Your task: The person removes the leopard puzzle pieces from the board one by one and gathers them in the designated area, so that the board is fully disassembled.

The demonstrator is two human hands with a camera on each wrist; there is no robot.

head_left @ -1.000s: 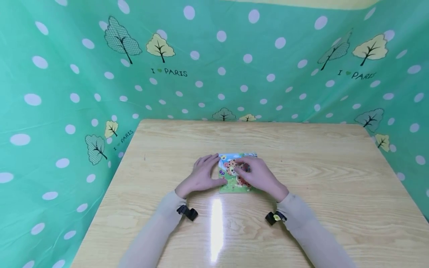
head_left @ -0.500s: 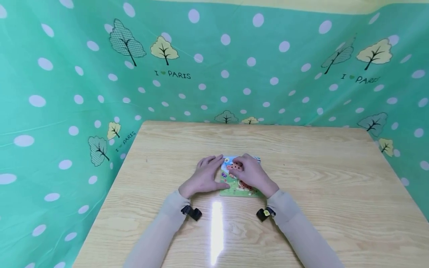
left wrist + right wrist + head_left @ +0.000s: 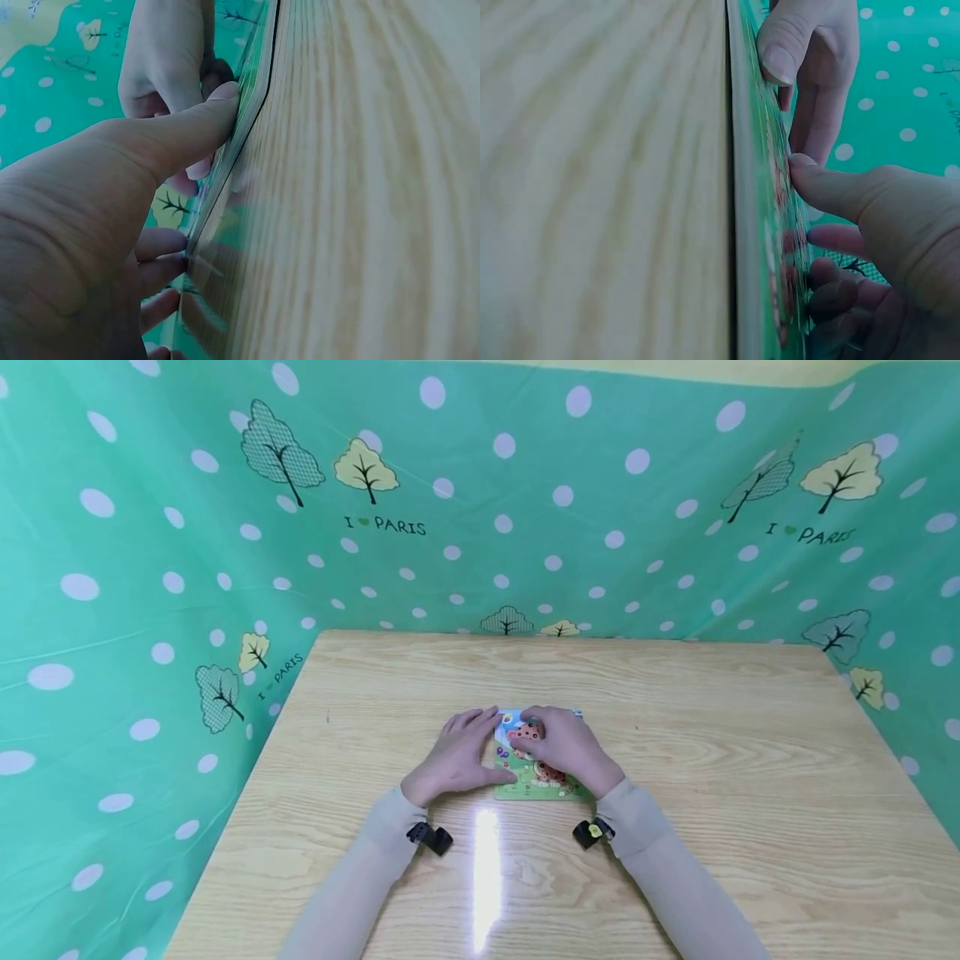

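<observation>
A small square jigsaw puzzle (image 3: 525,788) with a spotted cartoon leopard on green and blue lies flat on the table. At its left side, my left hand (image 3: 456,758) rests with fairly straight fingers, the thumb tip touching its front left part. My right hand (image 3: 568,745) bends over the leopard's spotted head piece (image 3: 529,737), thumb and index finger set on either side of it. In the right wrist view, the right thumb (image 3: 832,184) and index finger meet the puzzle's face with a gap between them. This hand hides the puzzle's upper right part.
The light wood table (image 3: 712,760) extends around the puzzle. A green dotted cloth (image 3: 420,560) hangs behind and on both sides. Each wrist carries a small black camera (image 3: 430,837), and a bright light reflection lies in front of the puzzle.
My right thumb and wrist have shifted left, the thumb now over the lower left of the leopard's head. My left hand keeps its place at the puzzle's left side.
</observation>
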